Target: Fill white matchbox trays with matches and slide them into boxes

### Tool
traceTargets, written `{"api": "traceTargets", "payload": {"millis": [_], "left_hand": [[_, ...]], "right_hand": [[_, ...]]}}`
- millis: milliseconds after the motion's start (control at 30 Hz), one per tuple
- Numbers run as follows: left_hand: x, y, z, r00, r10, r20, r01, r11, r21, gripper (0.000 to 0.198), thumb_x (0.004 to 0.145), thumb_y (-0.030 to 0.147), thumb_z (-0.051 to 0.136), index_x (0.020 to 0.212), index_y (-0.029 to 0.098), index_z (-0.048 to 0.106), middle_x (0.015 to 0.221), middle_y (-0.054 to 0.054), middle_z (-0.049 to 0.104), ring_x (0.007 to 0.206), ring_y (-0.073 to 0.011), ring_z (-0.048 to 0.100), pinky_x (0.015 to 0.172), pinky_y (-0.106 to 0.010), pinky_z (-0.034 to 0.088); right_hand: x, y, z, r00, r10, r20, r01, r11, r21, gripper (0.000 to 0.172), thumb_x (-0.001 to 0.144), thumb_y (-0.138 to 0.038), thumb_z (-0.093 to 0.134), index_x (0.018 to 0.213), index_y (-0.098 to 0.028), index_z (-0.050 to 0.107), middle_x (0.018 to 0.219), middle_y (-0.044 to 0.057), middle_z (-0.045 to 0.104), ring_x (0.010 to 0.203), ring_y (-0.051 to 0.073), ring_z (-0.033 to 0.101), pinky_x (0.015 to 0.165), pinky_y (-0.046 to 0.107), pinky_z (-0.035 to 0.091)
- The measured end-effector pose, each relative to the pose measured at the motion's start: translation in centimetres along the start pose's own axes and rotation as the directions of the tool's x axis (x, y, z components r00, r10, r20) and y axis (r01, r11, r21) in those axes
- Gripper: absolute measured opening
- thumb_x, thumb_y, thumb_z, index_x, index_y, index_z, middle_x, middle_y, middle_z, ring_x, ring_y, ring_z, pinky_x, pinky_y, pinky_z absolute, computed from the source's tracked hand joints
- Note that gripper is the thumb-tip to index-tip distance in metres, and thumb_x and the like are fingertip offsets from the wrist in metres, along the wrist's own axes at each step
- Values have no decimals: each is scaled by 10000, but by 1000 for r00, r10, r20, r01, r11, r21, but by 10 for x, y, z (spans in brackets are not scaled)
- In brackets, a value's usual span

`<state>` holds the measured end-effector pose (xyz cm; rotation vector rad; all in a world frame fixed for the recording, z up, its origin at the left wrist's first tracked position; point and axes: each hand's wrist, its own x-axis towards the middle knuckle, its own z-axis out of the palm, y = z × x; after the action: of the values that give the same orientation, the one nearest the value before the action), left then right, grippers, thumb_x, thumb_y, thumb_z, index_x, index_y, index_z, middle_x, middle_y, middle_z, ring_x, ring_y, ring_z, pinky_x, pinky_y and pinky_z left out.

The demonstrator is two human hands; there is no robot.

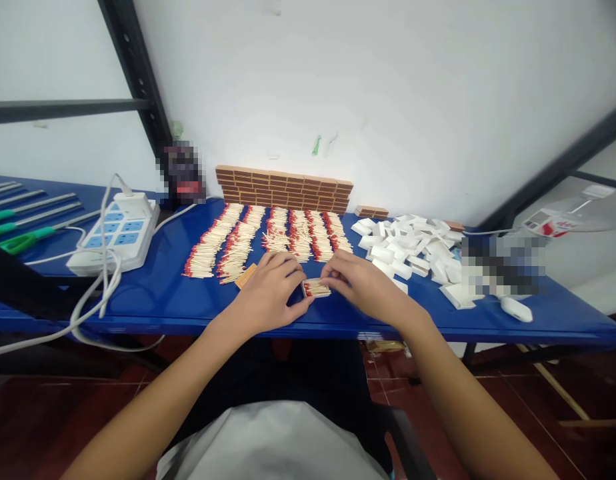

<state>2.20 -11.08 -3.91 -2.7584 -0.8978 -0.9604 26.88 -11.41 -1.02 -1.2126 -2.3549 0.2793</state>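
A small white matchbox tray [304, 289] filled with red-tipped matches [317, 288] sits low over the blue table in front of me. My left hand [271, 293] grips its left end between thumb and index finger. Over the tray's right end, my right hand [361, 285] is closed, thumb and fingertips together at the matches; whether a match is pinched there is hidden. Partly under my left hand lies an orange matchbox sleeve [245, 277]. Just beyond my hands, loose matches [208, 250] are laid out in several long rows, red heads mostly leftward.
Brown matchboxes [283, 190] are stacked like a wall at the back. Empty white trays [413, 247] form a heap on the right, near a white earbud case [517, 309]. A power strip [113, 233] with cables and green-handled tools [25, 239] occupy the left. A plastic bottle [563, 213] lies far right.
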Motion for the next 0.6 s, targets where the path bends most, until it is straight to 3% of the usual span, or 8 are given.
{"api": "traceTargets", "payload": {"millis": [167,333,600], "left_hand": [[-1,0,0,1000,2,-7,-2,1000,8,205,975,371,689,1024,175,726,1099,-106,762,1219,-332,640,1107,-517,459],[-1,0,0,1000,7,-12,-7,1000,11,225,986,380,680,1020,163,728,1095,-104,760,1191,-325,643,1088,-508,468],[1,1,0,1000,4,-11,-4,1000,4,218,982,360,678,1028,153,730,1100,-111,763,1186,-326,644,1084,-512,469]], "right_hand": [[15,21,1,987,61,-146,-58,998,23,177,1025,-345,626,916,-234,710,863,56,612,744,214,578,708,373,471],[21,51,5,995,73,-66,-72,997,12,161,995,-301,638,889,-228,735,846,58,619,763,225,599,728,388,489],[21,52,8,996,70,-61,-69,997,19,142,1001,-256,619,925,-212,731,875,57,609,783,217,597,740,371,484]]}}
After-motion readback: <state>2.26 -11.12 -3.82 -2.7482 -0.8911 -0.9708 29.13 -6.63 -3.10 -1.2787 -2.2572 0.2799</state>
